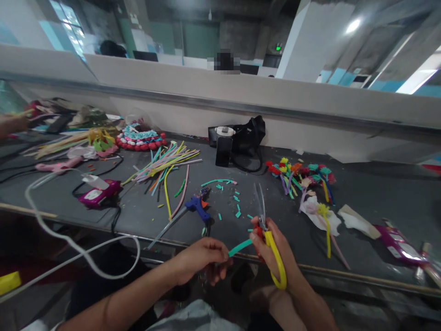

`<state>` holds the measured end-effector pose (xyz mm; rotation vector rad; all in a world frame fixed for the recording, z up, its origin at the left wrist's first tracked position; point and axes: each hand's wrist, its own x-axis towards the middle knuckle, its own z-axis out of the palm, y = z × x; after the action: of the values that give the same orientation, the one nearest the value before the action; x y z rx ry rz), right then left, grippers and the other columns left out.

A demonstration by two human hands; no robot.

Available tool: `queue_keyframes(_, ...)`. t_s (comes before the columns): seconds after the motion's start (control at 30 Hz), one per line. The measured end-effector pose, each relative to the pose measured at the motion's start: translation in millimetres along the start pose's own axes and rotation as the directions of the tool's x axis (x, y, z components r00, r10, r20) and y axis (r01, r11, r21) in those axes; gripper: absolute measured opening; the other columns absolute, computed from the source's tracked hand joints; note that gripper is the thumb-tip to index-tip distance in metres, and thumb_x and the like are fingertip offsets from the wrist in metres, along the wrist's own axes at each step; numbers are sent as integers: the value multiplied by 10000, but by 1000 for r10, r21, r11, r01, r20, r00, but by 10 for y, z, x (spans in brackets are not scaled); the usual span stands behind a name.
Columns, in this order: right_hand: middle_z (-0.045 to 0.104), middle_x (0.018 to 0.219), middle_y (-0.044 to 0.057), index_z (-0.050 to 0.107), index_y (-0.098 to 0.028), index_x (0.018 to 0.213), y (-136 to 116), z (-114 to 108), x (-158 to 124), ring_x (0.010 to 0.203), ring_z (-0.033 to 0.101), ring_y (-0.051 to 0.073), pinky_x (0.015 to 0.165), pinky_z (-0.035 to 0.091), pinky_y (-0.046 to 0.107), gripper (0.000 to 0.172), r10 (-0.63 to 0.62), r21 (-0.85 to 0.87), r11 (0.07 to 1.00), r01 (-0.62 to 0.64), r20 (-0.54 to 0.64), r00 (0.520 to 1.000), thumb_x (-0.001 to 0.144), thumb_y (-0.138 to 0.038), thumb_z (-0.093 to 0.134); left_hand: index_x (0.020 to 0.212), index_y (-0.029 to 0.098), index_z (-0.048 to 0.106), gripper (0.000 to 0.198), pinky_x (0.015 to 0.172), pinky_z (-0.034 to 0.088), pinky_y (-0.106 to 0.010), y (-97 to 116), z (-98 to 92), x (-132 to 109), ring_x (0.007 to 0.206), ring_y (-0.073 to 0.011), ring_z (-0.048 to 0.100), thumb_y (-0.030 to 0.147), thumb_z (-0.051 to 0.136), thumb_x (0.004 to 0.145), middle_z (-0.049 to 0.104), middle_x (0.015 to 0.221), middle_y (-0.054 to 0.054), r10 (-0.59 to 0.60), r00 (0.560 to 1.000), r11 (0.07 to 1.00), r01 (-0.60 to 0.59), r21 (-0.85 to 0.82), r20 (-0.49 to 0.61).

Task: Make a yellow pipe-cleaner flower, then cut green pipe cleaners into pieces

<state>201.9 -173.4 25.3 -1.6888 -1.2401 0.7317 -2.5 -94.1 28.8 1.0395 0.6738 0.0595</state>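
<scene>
Dark grey worktable [361, 193] runs along a low partition, and both hands are at its near edge. The left hand [203, 259] is closed, pinching one end of a short teal pipe cleaner [239, 248], which slants up to the right until its far end meets the right hand [280, 253]. That hand is wrapped around the yellow handle of a pair of scissors [272, 250], whose blades point up and away over the table. The hands are a little apart, joined only by the pipe cleaner.

Just beyond the blades, teal offcuts [236, 200] are scattered on the surface. A blue glue gun [197, 205] lies to their left. Farther left lie a loose bundle of coloured pipe cleaners [165, 163] and a magenta glue gun [98, 194], with a white cable [79, 250] looping off the table edge. To the right is a cluster of pipe-cleaner flowers [299, 174]. At the back, a phone [223, 151] leans on a black bag [250, 135]. Another person's hand [12, 124] shows at the far left.
</scene>
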Motion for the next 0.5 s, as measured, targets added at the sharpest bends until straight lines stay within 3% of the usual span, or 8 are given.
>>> queue_keyframes(0.13, 607, 781, -9, 514, -206, 1083, -73, 95, -9, 701, 606, 139, 703, 475, 255, 293, -28, -44, 999, 28, -10, 1000, 819, -329, 546, 828, 145, 588, 286, 493, 472, -227, 68, 99, 87, 519, -129, 594, 426, 606, 778, 652, 648, -42, 50, 999, 996, -48, -76, 15)
queue_keyframes(0.33, 639, 791, 3, 528, -208, 1061, -124, 128, -11, 719, 632, 147, 713, 491, 256, 288, -34, -72, 997, 32, -29, 999, 822, -369, 539, 751, 129, 621, 259, 312, 285, -164, 104, 228, 210, 339, -53, 374, 388, 636, 741, 475, 495, 50, 84, 993, 996, -86, -16, -84)
queue_keyframes(0.4, 636, 755, 7, 536, -201, 1060, -121, 100, -65, 665, 628, 149, 636, 497, 251, 332, 3, -55, 998, -4, -7, 1000, 839, -448, 522, 732, 123, 622, 236, 302, 188, -154, 125, 209, 211, 326, -30, 300, 359, 633, 737, 454, 486, 57, 89, 988, 993, -98, -64, -125)
queue_keyframes(0.5, 611, 693, 2, 531, -201, 1102, -116, 16, -222, 527, 575, 132, 468, 462, 232, 447, 129, 50, 989, -137, 143, 981, 870, -571, 431, 740, 121, 625, 203, 315, 151, -161, 162, 152, 199, 332, -25, 274, 325, 624, 734, 458, 494, 56, 121, 978, 978, -147, -149, -171)
